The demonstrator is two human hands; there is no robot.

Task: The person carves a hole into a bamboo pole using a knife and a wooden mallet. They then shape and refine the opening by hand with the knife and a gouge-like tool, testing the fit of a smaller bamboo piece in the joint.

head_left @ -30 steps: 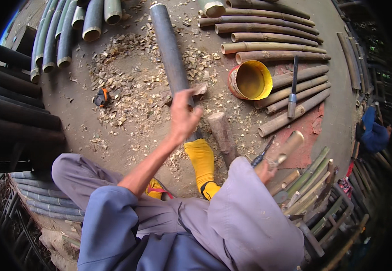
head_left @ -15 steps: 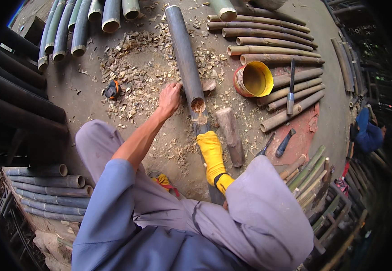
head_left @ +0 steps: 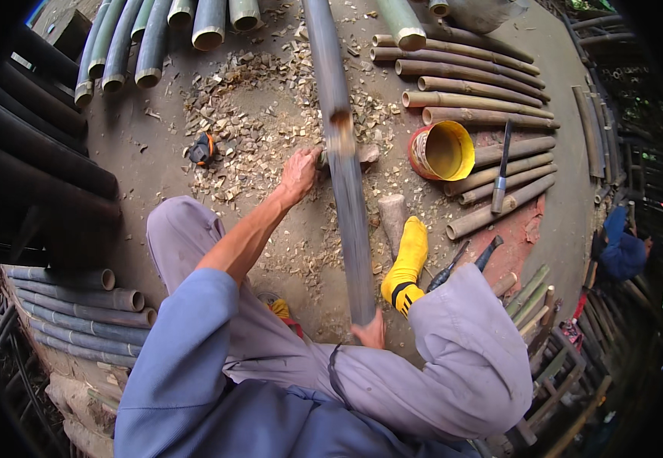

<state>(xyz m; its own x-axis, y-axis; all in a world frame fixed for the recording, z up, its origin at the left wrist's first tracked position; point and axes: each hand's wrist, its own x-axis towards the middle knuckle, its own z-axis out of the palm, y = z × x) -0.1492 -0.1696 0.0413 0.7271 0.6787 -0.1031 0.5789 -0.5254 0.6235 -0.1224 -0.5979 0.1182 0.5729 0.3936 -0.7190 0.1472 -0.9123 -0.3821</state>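
Observation:
A long dark bamboo pole (head_left: 352,221) runs away from me across the ground, blurred by motion. A notch (head_left: 340,119) is cut in its upper side, with pale scraped bamboo just nearer. My right hand (head_left: 370,330) is closed round the pole's near end, partly hidden by my leg. Left of the pole, my left hand (head_left: 301,172) is closed on something small and dark beside it; what it is cannot be made out. A pale block (head_left: 368,155) shows on the pole's other side. My yellow-socked foot (head_left: 408,259) stands right of the pole, apart from it.
Wood chips (head_left: 259,114) litter the ground around a tape measure (head_left: 202,149). On the right are a yellow-rimmed bucket (head_left: 451,151), a chisel (head_left: 502,172), a short log (head_left: 394,217) and several bamboo poles (head_left: 492,111). More bamboo (head_left: 80,298) lies left.
My foot has come off the pole and moved right. The pole has shifted and its notch lies farther away. My right hand has come into view at the near end.

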